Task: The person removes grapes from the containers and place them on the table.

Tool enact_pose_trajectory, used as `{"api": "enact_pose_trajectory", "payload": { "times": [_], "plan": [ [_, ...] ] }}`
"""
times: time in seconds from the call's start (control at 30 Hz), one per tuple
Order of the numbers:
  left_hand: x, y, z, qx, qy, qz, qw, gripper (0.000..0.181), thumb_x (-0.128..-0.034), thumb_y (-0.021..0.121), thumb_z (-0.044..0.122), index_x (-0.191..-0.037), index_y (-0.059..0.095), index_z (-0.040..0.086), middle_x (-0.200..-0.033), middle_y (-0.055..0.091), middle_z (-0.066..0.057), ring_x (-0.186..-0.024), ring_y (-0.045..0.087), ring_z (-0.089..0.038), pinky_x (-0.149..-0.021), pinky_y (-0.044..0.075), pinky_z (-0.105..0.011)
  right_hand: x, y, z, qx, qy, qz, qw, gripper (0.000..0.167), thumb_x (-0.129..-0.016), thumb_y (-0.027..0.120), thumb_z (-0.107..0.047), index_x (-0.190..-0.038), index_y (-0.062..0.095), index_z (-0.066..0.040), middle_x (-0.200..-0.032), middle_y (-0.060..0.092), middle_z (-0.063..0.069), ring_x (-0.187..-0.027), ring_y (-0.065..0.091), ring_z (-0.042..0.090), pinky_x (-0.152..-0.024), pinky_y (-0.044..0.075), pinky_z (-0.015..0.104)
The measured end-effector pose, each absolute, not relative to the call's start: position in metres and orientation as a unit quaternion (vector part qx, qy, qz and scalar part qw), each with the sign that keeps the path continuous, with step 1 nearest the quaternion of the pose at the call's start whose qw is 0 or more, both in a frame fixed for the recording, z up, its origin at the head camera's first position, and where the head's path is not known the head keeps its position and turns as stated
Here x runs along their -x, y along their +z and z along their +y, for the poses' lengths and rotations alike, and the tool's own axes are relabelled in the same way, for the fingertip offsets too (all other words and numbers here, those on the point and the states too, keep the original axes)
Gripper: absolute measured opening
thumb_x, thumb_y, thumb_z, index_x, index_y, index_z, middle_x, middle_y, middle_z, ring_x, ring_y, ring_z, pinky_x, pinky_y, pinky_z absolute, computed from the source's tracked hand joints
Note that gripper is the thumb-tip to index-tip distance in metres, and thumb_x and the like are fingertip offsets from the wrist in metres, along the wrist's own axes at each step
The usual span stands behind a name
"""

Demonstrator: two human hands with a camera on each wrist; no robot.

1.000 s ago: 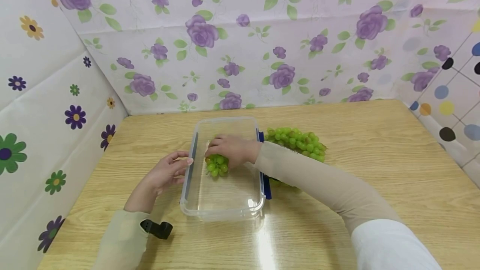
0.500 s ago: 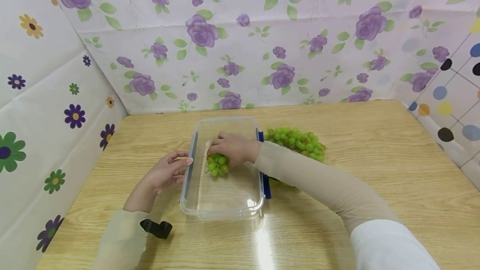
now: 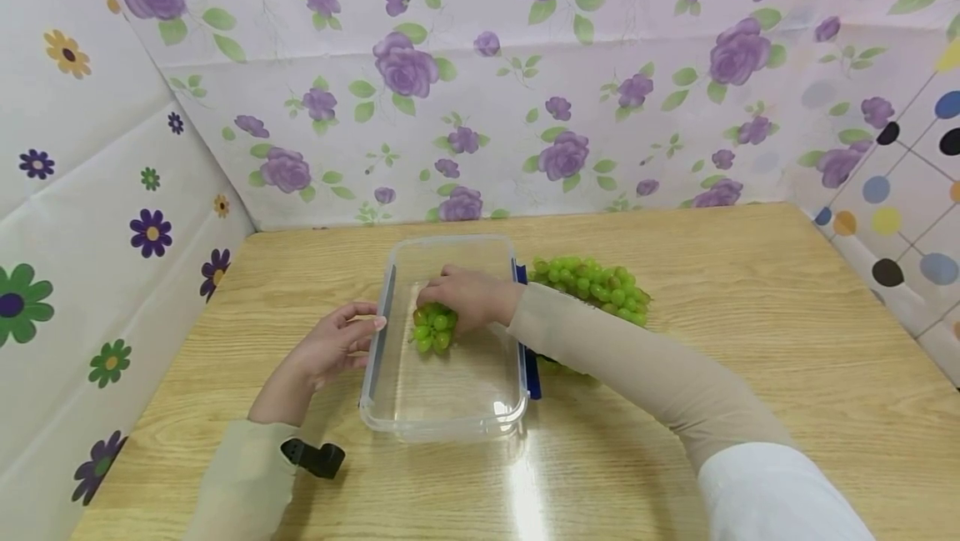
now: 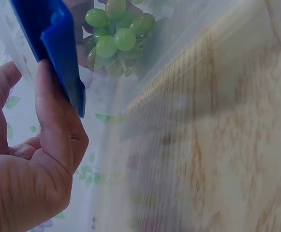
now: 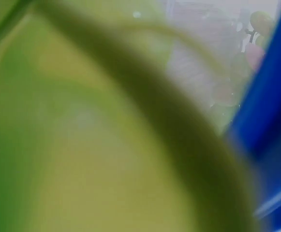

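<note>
A clear plastic container (image 3: 450, 424) without a lid on top stands on the table, with blue latch flaps on its sides. My left hand (image 3: 337, 345) holds its left edge, and in the left wrist view the fingers lie against the blue flap (image 4: 58, 53). Inside the container my right hand (image 3: 472, 298) reaches over a small bunch of green grapes (image 3: 432, 331) and grips it from above; its fingertips are partly hidden. The same bunch (image 4: 116, 38) shows through the clear wall in the left wrist view.
A larger pile of green grapes (image 3: 592, 283) lies right of the container, partly covered by the right forearm. Blurred grapes (image 5: 82, 145) fill much of the right wrist view. The wooden table (image 3: 712, 274) meets patterned cloth walls (image 3: 480, 107) at its back and sides.
My right hand has shifted very slightly to the right inside the container, still on the small bunch. The left hand and the container have stayed in place.
</note>
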State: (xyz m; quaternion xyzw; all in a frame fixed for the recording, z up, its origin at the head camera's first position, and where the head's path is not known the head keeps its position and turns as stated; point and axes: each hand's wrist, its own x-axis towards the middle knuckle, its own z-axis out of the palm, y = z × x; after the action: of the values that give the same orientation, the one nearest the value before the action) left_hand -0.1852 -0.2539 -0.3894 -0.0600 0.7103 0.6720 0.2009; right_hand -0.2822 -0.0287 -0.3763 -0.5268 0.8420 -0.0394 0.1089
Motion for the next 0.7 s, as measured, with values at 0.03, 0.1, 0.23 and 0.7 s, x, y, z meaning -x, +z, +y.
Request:
{"api": "enact_pose_trajectory", "payload": {
  "times": [0.03,0.1,0.23,0.7],
  "plan": [
    [0.1849,-0.3892,-0.254,0.06,0.671,0.712,0.2,0.043,-0.0964,0.057,0.024,-0.131,0.039,0.007,-0.094,0.064,0.003,-0.082,0.065,-0.009,-0.065,0.055,-0.022,0.2821,-0.3763,-0.0291,0.525,-0.042,0.843,0.109,0.062,-0.073,0.083,-0.017,-0.128,0.056,-0.02,-0.13,0.058,0.002,-0.109,0.047,0.022,-0.096,0.043,0.034],
    [0.1849,-0.3895,-0.2546,0.06,0.668,0.715,0.197,0.042,-0.0962,0.057,0.025,-0.13,0.04,0.007,-0.094,0.063,0.003,-0.081,0.064,-0.009,-0.065,0.054,-0.021,0.2819,-0.3758,-0.0299,0.523,-0.042,0.845,0.107,0.06,-0.074,0.082,-0.018,-0.127,0.056,-0.02,-0.13,0.059,0.002,-0.11,0.048,0.022,-0.096,0.043,0.035],
    [0.1856,-0.3913,-0.2563,0.06,0.661,0.723,0.191,0.042,-0.0955,0.058,0.027,-0.128,0.041,0.007,-0.094,0.063,0.002,-0.081,0.064,-0.008,-0.065,0.054,-0.021,0.2808,-0.3745,-0.0305,0.518,-0.035,0.848,0.105,0.059,-0.075,0.081,-0.016,-0.128,0.055,-0.019,-0.13,0.058,0.003,-0.112,0.05,0.024,-0.097,0.044,0.037],
    [0.1842,-0.3904,-0.254,0.063,0.656,0.728,0.189,0.047,-0.0951,0.059,0.029,-0.131,0.039,0.005,-0.09,0.066,0.004,-0.077,0.065,-0.007,-0.061,0.052,-0.019,0.2797,-0.3734,-0.03,0.516,-0.026,0.85,0.105,0.054,-0.079,0.078,-0.015,-0.129,0.058,-0.016,-0.129,0.057,0.005,-0.113,0.05,0.024,-0.098,0.044,0.035]
  ]
}}
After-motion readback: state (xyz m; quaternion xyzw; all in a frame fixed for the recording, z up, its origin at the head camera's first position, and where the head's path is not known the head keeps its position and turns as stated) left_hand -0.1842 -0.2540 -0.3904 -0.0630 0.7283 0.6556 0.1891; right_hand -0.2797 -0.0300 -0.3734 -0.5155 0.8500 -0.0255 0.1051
